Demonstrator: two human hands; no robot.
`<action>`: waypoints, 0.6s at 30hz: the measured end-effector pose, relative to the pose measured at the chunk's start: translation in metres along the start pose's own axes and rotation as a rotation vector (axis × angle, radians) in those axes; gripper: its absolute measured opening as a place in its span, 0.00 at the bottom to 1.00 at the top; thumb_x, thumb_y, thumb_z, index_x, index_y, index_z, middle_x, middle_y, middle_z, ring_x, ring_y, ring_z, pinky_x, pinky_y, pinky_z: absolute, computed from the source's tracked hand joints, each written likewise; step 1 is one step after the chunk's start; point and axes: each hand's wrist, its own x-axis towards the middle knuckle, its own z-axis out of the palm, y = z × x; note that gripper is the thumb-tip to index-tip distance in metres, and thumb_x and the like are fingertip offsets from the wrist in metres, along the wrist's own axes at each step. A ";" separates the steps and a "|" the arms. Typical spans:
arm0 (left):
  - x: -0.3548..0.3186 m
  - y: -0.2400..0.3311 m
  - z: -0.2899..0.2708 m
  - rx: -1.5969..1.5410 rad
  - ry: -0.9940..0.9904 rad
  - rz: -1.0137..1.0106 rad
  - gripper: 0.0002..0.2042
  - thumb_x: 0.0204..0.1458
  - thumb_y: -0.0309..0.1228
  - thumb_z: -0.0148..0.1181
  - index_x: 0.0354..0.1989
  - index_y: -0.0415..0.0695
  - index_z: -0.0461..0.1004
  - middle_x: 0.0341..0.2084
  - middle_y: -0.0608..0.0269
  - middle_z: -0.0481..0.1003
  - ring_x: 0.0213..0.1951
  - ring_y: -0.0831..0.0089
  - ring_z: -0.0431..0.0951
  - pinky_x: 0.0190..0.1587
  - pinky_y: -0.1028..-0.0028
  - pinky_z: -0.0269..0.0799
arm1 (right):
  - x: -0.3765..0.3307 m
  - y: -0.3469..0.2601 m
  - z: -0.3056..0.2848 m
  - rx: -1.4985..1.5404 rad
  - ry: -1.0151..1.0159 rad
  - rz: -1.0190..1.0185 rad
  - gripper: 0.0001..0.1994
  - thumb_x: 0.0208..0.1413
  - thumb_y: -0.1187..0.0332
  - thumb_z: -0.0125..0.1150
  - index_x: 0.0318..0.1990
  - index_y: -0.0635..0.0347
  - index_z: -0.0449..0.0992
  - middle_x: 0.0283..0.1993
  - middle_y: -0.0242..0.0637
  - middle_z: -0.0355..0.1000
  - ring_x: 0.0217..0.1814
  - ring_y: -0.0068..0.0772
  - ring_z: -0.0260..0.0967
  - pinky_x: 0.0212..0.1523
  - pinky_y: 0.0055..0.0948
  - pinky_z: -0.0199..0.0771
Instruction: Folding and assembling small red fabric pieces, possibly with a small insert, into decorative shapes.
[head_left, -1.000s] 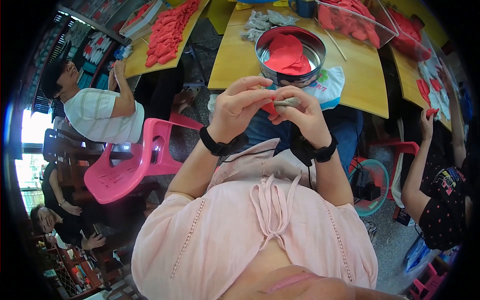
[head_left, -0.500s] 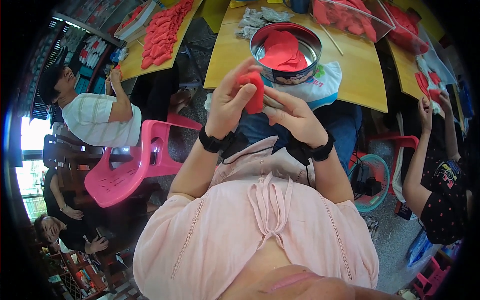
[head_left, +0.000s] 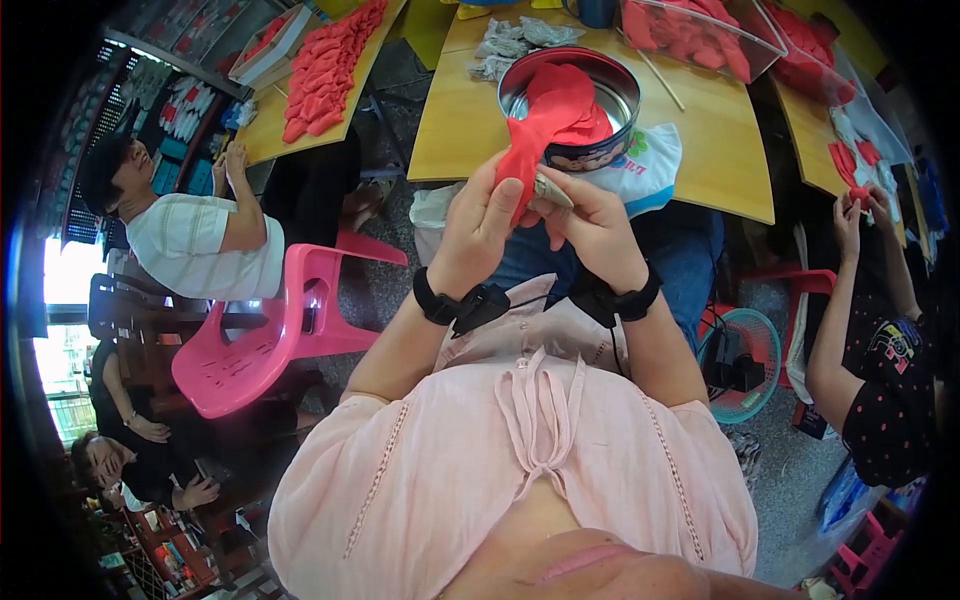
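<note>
A soft red cloth piece, narrow at my end and wider at the far end, is pinched in my left hand. Its far end reaches over the rim of a round tin. More flat red pieces lie in that tin. My right hand is closed beside the left, gripping a small pale pointed object whose kind I cannot make out. That object sits against the near end of the red cloth. Some fingertips are hidden where both hands meet.
A white printed cloth lies under the tin on the wooden table. A thin stick, grey bundles and a clear bin of red pieces are beyond. Co-workers sit left and right; a pink chair stands left.
The red piece was bunched upright between my hands; now it is stretched out toward the tin. My left hand has come lower and closer to my right, and the pale object shows more.
</note>
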 end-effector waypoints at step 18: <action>-0.006 0.005 -0.003 0.055 0.000 -0.176 0.22 0.64 0.40 0.49 0.60 0.37 0.64 0.41 0.56 0.75 0.40 0.72 0.74 0.43 0.74 0.70 | -0.002 -0.001 -0.001 0.086 0.067 -0.107 0.13 0.55 0.72 0.62 0.47 0.64 0.72 0.41 0.32 0.70 0.42 0.19 0.70 0.32 0.19 0.75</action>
